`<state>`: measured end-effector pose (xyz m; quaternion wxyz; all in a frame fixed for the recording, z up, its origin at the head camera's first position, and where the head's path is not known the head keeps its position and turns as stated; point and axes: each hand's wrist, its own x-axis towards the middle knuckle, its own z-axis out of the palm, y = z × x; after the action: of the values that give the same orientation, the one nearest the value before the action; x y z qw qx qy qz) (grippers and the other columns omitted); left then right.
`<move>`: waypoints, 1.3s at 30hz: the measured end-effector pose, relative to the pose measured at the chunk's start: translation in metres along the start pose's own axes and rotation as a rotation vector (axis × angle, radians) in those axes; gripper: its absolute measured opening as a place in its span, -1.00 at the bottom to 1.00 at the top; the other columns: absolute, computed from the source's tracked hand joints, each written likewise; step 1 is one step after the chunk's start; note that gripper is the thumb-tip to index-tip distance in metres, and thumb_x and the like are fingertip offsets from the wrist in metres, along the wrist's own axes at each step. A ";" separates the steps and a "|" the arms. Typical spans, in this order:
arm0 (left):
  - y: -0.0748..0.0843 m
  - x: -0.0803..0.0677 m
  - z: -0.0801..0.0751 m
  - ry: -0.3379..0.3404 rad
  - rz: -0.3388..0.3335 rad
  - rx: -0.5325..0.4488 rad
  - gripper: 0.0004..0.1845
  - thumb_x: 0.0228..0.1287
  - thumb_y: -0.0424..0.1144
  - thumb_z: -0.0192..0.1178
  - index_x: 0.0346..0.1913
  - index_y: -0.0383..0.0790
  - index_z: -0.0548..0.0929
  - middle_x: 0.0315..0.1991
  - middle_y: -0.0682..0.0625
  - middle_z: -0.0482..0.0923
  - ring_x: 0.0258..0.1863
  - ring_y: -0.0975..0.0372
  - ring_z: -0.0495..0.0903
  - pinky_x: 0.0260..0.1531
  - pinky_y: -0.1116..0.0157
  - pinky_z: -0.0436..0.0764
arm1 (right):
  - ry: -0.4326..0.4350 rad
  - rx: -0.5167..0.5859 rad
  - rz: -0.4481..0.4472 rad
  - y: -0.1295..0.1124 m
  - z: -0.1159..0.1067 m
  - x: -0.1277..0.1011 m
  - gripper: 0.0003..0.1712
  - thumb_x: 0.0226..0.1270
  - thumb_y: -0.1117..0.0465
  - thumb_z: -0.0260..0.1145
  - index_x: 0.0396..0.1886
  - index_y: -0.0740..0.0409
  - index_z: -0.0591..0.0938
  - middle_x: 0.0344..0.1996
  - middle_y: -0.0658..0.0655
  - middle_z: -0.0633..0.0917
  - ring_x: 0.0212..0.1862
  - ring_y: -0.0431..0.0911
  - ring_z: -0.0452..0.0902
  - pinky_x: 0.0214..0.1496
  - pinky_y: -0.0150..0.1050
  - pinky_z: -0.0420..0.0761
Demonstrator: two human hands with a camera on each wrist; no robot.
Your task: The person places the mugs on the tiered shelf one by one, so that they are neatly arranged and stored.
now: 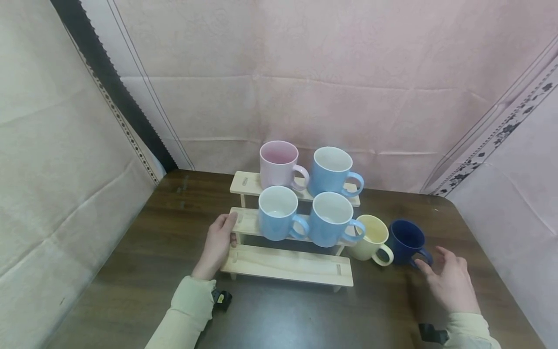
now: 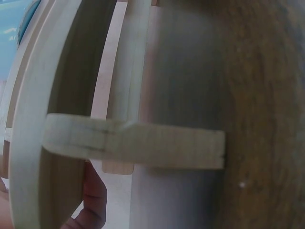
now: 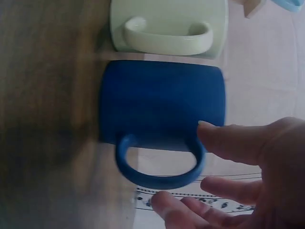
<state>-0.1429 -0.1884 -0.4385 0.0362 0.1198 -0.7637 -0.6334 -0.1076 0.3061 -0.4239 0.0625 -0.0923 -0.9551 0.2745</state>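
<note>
A three-step wooden rack point(image 1: 287, 264) stands at mid-table. My left hand point(image 1: 216, 244) grips the left end of its middle step, thumb on top; in the left wrist view its fingers point(image 2: 94, 198) show under the board. At the right, a dark blue mug point(image 1: 403, 245) stands upright on the table. My right hand point(image 1: 453, 281) is at this mug's handle point(image 3: 159, 181), thumb close by it and fingers parted, not closed round it. Left of the blue mug, nearly against it, stands a pale yellow mug point(image 1: 364, 249).
On the top step are a pink mug point(image 1: 272, 172) and a light blue mug point(image 1: 324, 179). Two more light blue mugs, a left one point(image 1: 272, 223) and a right one point(image 1: 324, 228), stand on the middle step. Pale cloth point(image 1: 322, 106) hangs behind the brown table point(image 1: 279, 320).
</note>
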 end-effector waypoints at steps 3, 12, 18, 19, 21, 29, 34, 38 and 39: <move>0.000 0.000 0.000 0.000 0.001 0.002 -0.46 0.45 0.23 -0.09 -0.02 -0.22 0.50 -0.48 -0.06 0.39 -0.57 0.13 0.42 -0.46 0.27 0.42 | -0.039 -0.007 -0.014 0.003 0.004 0.003 -0.19 0.45 -0.07 0.16 0.31 0.55 0.22 0.12 0.62 0.32 0.08 0.48 0.29 0.06 0.39 0.28; 0.000 -0.001 0.000 -0.001 -0.002 -0.024 -0.49 0.48 0.19 -0.10 0.00 -0.23 0.49 -0.43 -0.06 0.38 -0.55 0.16 0.40 -0.51 0.32 0.43 | -0.056 -0.015 -0.052 0.007 0.013 0.007 -0.33 0.51 0.00 0.10 0.22 0.57 0.32 -0.08 0.57 0.45 -0.11 0.37 0.45 -0.15 0.28 0.43; 0.001 0.000 0.000 -0.006 -0.002 -0.030 -0.49 0.47 0.19 -0.09 0.00 -0.23 0.48 -0.43 -0.06 0.39 -0.55 0.17 0.40 -0.52 0.32 0.42 | 0.016 0.014 -0.052 0.011 0.016 0.005 -0.52 0.53 0.11 0.10 0.09 0.51 0.45 -0.16 0.50 0.60 -0.33 0.15 0.64 -0.38 -0.03 0.54; 0.001 0.000 0.000 -0.006 -0.003 -0.030 -0.49 0.48 0.19 -0.09 0.00 -0.23 0.48 -0.43 -0.06 0.38 -0.54 0.16 0.40 -0.52 0.32 0.42 | 0.022 0.017 -0.052 0.012 0.016 0.005 -0.54 0.52 0.12 0.10 0.08 0.49 0.46 -0.18 0.48 0.62 -0.39 0.07 0.65 -0.43 -0.10 0.52; 0.001 -0.001 0.000 -0.004 -0.005 -0.030 -0.50 0.48 0.18 -0.09 -0.01 -0.23 0.49 -0.43 -0.06 0.38 -0.54 0.15 0.40 -0.51 0.32 0.42 | 0.032 0.020 -0.054 0.012 0.016 0.005 -0.56 0.51 0.13 0.13 0.07 0.47 0.48 -0.21 0.46 0.65 -0.47 -0.03 0.64 -0.49 -0.20 0.49; 0.002 -0.001 0.000 -0.002 -0.004 -0.029 -0.49 0.48 0.18 -0.09 0.01 -0.23 0.48 -0.43 -0.06 0.38 -0.54 0.15 0.40 -0.50 0.31 0.42 | 0.017 0.042 -0.009 0.012 0.014 0.005 -0.55 0.45 0.13 0.21 0.01 0.50 0.49 -0.26 0.44 0.66 -0.47 -0.02 0.65 -0.51 -0.22 0.49; 0.001 -0.001 -0.001 -0.011 -0.007 -0.030 -0.49 0.48 0.17 -0.09 0.01 -0.26 0.49 -0.45 -0.05 0.38 -0.55 0.16 0.40 -0.50 0.30 0.42 | 0.019 0.040 0.016 0.014 0.015 0.004 -0.59 0.42 0.16 0.25 -0.05 0.49 0.51 -0.34 0.34 0.69 -0.48 -0.07 0.62 -0.49 -0.22 0.46; 0.010 -0.005 -0.001 -0.022 -0.032 -0.027 -0.54 0.53 0.09 -0.12 0.03 -0.28 0.47 -0.44 -0.06 0.37 -0.53 0.13 0.40 -0.50 0.29 0.42 | 0.033 0.037 -0.002 0.015 0.016 0.004 -0.61 0.42 0.16 0.25 -0.08 0.48 0.52 -0.34 0.36 0.69 -0.49 -0.07 0.63 -0.49 -0.23 0.47; 0.011 -0.006 -0.001 -0.022 -0.034 -0.029 -0.54 0.53 0.09 -0.11 0.03 -0.28 0.47 -0.44 -0.06 0.37 -0.53 0.13 0.40 -0.50 0.29 0.42 | 0.039 0.037 -0.005 0.015 0.016 0.003 -0.62 0.41 0.17 0.25 -0.09 0.48 0.52 -0.34 0.36 0.69 -0.48 -0.06 0.63 -0.49 -0.22 0.47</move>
<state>-0.1388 -0.1866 -0.4271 0.0187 0.1251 -0.7527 -0.6461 -0.1116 0.3108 -0.4451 0.0835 -0.0942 -0.9487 0.2901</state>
